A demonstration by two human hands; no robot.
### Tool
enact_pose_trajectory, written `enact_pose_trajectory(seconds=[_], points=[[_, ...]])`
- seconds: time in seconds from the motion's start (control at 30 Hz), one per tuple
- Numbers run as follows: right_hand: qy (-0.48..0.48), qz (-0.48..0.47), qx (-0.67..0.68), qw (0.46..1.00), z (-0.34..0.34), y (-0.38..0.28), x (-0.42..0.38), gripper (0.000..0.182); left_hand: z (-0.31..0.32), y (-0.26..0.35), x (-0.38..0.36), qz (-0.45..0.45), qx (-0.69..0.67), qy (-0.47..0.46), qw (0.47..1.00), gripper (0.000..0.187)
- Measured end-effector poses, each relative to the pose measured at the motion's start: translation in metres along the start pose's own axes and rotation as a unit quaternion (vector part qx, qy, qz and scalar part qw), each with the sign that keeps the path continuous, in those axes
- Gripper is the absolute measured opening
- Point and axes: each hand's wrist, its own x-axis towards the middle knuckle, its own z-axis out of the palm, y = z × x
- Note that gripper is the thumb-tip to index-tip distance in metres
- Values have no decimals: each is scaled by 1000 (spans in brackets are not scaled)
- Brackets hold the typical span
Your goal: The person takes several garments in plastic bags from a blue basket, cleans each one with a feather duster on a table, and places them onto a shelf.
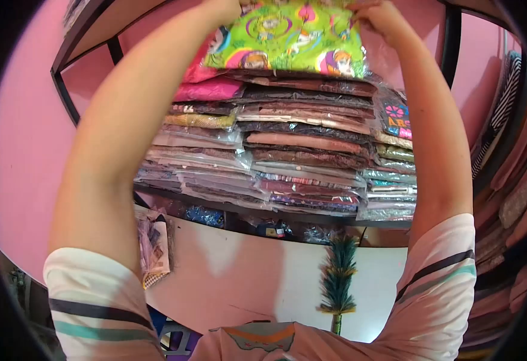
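High above the shelf, both arms are raised around a bright green packaged garment [293, 45] with cartoon figures, in clear plastic. My right hand [379, 17] has its fingers closed on the packet's upper right edge. At the upper left corner is my left hand [222, 11], cut off partly by the frame's top; it appears closed on the packet's edge, though its fingertips are hidden. Just below lie stacks of folded clothes in plastic [305, 141], with a bright pink packet [206, 90] at their upper left.
A dark shelf edge [215, 218] carries the stacks. Below it, a white table [227, 271] holds a feather duster [337, 277] and several packets [155, 246] at the left. Hanging clothes [510, 150] line the right side. Pink walls [23, 150] stand behind.
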Motion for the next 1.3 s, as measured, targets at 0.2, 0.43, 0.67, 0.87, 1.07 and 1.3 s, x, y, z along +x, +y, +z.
enact_pose_trajectory(seconds=[0.2, 0.43, 0.67, 0.87, 1.07, 1.3], points=[[-49, -37, -215, 975, 56, 51, 2, 21, 84, -29, 20, 7, 112, -71, 991, 29], [-108, -58, -310, 943, 46, 81, 24, 23, 96, -32, 30, 36, 104, -106, 988, 26], [-85, 63, -88, 990, 39, 77, 3, 35, 80, -59, 34, -47, -138, -130, 981, 32], [165, -209, -62, 962, -20, 42, -80, 39, -8, -36, -97, 187, -92, 186, 960, 35], [201, -43, 2, 979, 33, -18, -305, 39, -5, -46, -391, 93, -195, -35, 976, 24], [-279, 273, 12, 921, 81, 57, -460, 44, 65, -74, -841, -387, -123, -748, 524, 56]])
